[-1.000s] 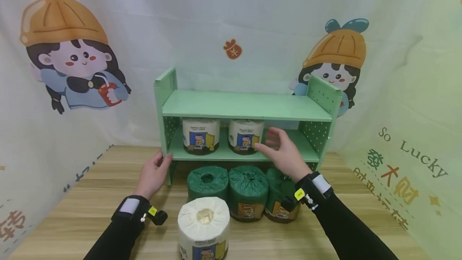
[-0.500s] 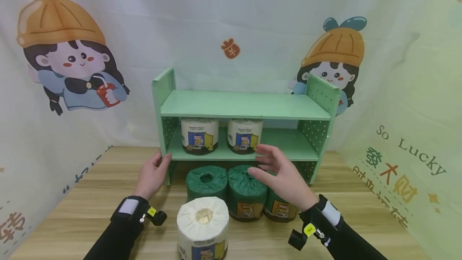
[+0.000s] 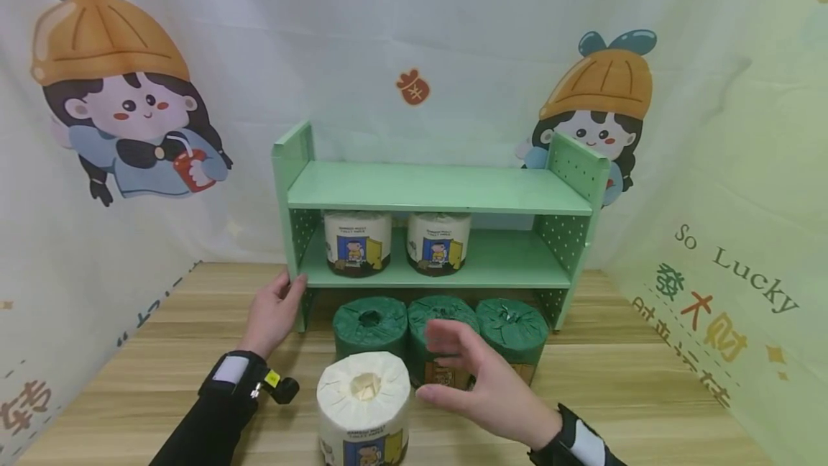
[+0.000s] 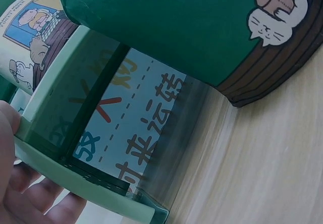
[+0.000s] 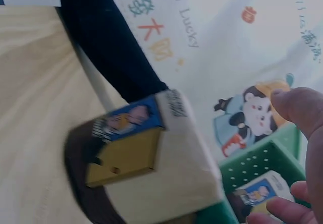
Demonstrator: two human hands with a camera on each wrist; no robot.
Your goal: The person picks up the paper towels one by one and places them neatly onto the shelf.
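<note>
My left hand (image 3: pixel 273 313) grips the left side panel of a green two-tier shelf (image 3: pixel 440 189); in the left wrist view its fingers (image 4: pixel 45 193) curl round the panel edge. My right hand (image 3: pixel 481 383) is in the air with thumb and fingers apart, holding nothing. It is just right of a white wrapped toilet roll (image 3: pixel 364 408), which stands upright at the table's front. Blurred in the right wrist view, the same toilet roll (image 5: pixel 166 178) appears apart from the fingers. Two more white toilet rolls (image 3: pixel 358 244) stand side by side on the middle tier.
Three green-wrapped toilet rolls (image 3: pixel 371 326) stand in a row before the shelf; my right hand partly hides the middle one. The wooden table (image 3: pixel 621 394) meets a printed cloth backdrop (image 3: pixel 362 56) behind and at both sides.
My right hand has moved from beside the right-hand white roll on the shelf down and toward me, to the front toilet roll. The left hand has stayed on the shelf panel.
</note>
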